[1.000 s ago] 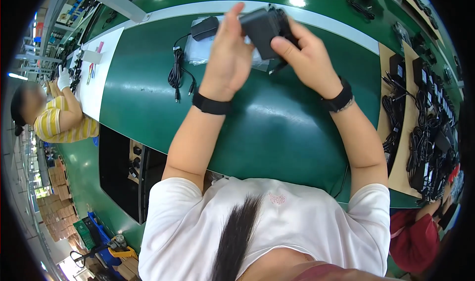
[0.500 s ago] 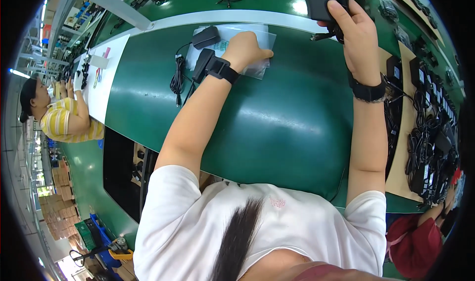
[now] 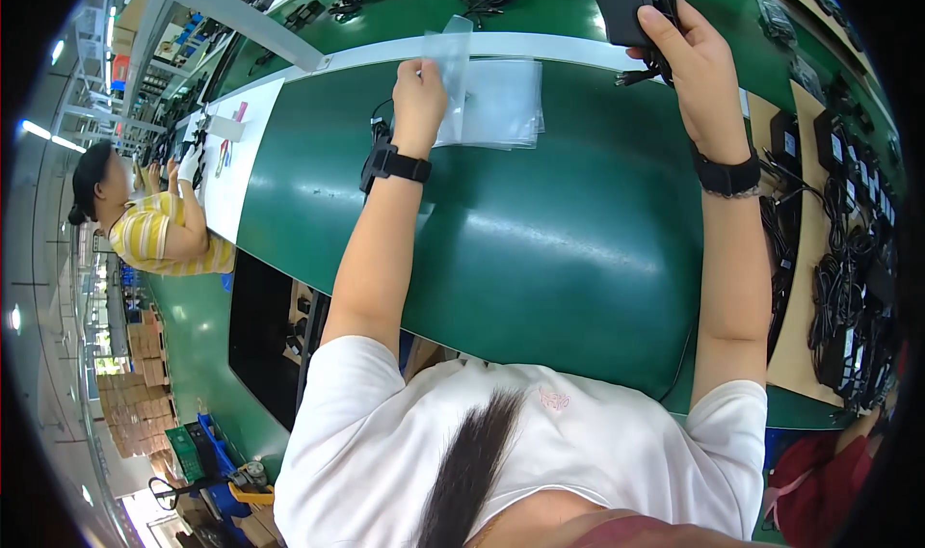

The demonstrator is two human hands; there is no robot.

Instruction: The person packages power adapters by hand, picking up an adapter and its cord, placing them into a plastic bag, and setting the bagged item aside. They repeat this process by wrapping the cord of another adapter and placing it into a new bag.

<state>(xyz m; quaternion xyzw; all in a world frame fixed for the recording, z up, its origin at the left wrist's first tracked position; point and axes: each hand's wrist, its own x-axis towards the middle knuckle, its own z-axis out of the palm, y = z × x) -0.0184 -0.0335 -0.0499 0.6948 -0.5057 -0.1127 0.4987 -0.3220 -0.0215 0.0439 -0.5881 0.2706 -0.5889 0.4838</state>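
Up at the far side of the green work surface, a loose stack of clear, flat plastic bags lies just near a pale strip that runs along the far edge of the mat. One clear plastic bag stands lifted from the left end of that stack, its top corner raised toward the far side. The left hand pinches this bag, fingers curled closed around its lower edge, and a black wristband sits on the wrist just near it. Just left of that wrist, a small black corded device lies on the mat, partly hidden by the arm. To the far right, the right hand is raised and grips a black rectangular power adapter, fingers wrapped closed over its right side, with a black cable hanging from under the palm. A second black wristband circles the right wrist. Along the right edge of the scene, a brown cardboard tray holds many black adapters and coiled cables. At the far left, a white sheet covers part of the bench, where another person in a yellow striped shirt works with gloved hands well apart from the bags.
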